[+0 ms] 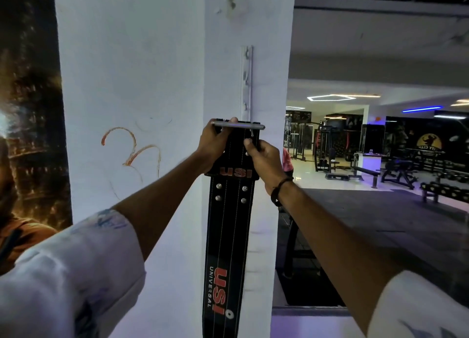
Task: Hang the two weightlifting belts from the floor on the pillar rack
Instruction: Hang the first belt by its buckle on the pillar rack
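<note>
A black weightlifting belt (228, 236) with red USI lettering hangs straight down against the white pillar (132, 84). Its metal buckle bar (238, 126) sits at the lower end of the white hook rack (246, 84) screwed to the pillar's right face. My left hand (215, 144) grips the buckle end from the left. My right hand (264, 160) holds the belt's right edge just under the buckle. I cannot tell whether the buckle rests on a hook. A second belt is not in view.
The pillar's corner edge runs down the middle of the view, with an orange scribble (132, 150) on its left face. To the right lies the gym floor with benches and machines (368, 165). A dark poster wall (30, 109) is at the left.
</note>
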A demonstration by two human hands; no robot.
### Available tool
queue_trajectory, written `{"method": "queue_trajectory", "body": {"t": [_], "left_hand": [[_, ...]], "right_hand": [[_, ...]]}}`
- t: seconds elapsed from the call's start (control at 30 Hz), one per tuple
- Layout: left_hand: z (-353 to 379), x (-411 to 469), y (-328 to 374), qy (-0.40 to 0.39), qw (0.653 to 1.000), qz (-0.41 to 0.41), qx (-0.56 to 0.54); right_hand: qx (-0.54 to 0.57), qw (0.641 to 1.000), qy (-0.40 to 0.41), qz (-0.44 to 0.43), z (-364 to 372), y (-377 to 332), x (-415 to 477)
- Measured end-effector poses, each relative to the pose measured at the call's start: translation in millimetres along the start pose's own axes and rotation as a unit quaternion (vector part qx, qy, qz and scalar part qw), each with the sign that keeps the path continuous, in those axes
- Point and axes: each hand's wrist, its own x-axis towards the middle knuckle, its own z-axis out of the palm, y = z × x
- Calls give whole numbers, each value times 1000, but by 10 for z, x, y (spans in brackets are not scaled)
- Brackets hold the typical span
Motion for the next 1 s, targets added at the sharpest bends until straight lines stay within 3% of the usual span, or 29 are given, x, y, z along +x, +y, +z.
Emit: {"method": "queue_trajectory", "body": {"t": [0.13, 0.27, 0.37, 0.43, 0.53, 0.63, 0.77, 0.93, 1.0], "left_hand": [[60, 81, 206, 3, 999, 7, -45], [57, 99, 251, -13, 999, 9, -47], [14, 115, 188, -15, 997, -24, -67], [41, 86, 108, -33, 995, -55, -70], [89, 34, 73, -32, 994, -62, -88], [30, 115, 242, -35, 995, -44, -88], [78, 189, 402, -28, 996, -34, -74], [7, 240, 431, 22, 997, -5, -73], [-53, 253, 412, 25, 997, 1, -69]], "right_hand": [[-15, 1000, 6, -8, 87, 219, -675], [-91, 990, -97, 50, -3, 767, -1432], [-77, 993, -79, 43, -70, 744, -1088], [-34, 999, -26, 19, -114, 444, -580], [-52, 998, -25, -38, -204, 28, -27], [-11, 997, -51, -62, -236, -86, 28], [35, 998, -8, -52, -59, 102, -82], [-117, 974, -189, 41, -28, 1190, -1087], [-125, 968, -200, 84, -55, 1378, -1230]]}}
